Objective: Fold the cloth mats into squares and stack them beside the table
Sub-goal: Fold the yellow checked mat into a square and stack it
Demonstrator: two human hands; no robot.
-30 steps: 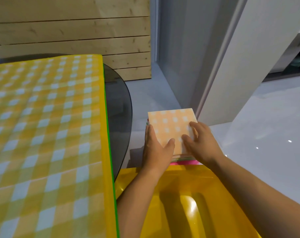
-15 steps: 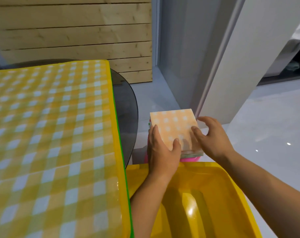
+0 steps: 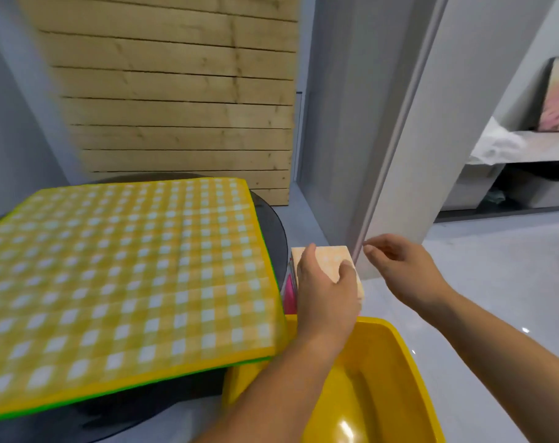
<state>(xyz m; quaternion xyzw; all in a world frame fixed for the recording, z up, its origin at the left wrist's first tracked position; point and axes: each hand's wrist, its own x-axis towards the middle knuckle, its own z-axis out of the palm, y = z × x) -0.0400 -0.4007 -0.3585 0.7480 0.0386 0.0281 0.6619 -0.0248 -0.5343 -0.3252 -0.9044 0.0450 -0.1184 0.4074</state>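
A folded orange-checked mat (image 3: 331, 259) lies flat and square atop a stack of folded mats (image 3: 290, 290), pink edges showing, under the left grip (image 3: 326, 289) and just left of the right grip (image 3: 402, 270). A yellow checked mat (image 3: 128, 276) lies spread on the tabletop (image 3: 273, 222), left of both.

Folded stack (image 3: 331, 260) half hidden behind left hand (image 3: 326, 297), checked mat (image 3: 128, 276) blurred

Left hand (image 3: 326, 290) rests on the folded orange checked cloth square (image 3: 332, 259) beside the table; right hand (image 3: 402, 271) hovers just right, holding nothing.
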